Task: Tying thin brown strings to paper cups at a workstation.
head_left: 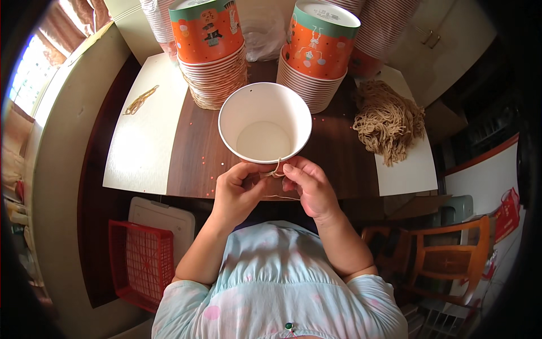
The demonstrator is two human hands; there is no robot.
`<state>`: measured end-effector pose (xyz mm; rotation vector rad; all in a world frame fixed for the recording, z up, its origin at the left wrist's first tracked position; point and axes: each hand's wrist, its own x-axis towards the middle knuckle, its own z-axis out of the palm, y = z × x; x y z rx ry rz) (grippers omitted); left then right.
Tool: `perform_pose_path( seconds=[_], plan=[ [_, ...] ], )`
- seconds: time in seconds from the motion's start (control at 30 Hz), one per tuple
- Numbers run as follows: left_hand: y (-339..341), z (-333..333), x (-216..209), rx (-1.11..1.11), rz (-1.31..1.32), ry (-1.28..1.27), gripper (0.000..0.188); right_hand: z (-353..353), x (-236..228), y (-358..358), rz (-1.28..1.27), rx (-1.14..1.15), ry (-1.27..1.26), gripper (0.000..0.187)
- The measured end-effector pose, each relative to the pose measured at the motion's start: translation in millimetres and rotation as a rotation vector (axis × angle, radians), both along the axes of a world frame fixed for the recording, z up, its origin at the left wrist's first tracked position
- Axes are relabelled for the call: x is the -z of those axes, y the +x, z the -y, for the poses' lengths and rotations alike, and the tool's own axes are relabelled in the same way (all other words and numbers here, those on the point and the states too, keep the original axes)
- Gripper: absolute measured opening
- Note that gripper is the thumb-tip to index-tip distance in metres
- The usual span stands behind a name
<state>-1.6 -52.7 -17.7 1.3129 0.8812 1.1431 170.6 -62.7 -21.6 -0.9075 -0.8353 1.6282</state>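
Observation:
A white-lined paper bucket [265, 104] stands on the table before me, its open mouth tilted toward me. A small dark hole shows in its far wall just under the rim. At the near rim a thin tan cord [277, 168] forms a loop over the edge, and a loose length trails below between my hands. My left hand [237, 189] pinches the cord at the left of the loop, fingers closed. On the other side, my right hand [310, 183] holds the cord between thumb and forefinger. Part of the cord is hidden by my fingers.
Two stacks of upturned orange and green buckets, left [206, 34] and right [322, 42], rise behind the bucket. A heap of tan cords [389, 121] lies at the right, a few strands [141, 100] at the left. Below are a red basket [141, 263] and a wooden chair [449, 257].

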Motion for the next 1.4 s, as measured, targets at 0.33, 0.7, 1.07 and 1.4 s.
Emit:
perform_pose_path(
  seconds=[0.33,0.7,1.07,1.4],
  plan=[
    [5,5,-2,0.004,0.038,0.063,0.018,8,-6,-2,0.016,-0.056,0.043,0.017],
    [4,2,-16,-0.107,-0.4,0.356,0.009,2,-14,-3,0.696,0.198,0.278,0.017],
    [-22,20,-29,0.092,-0.386,-0.002,0.009,21,-22,2,1.126,0.431,0.69,0.043],
    [-24,27,-55,0.104,-0.419,0.309,0.005,-5,-27,-13,1.086,0.33,1.393,0.029]
  ],
)
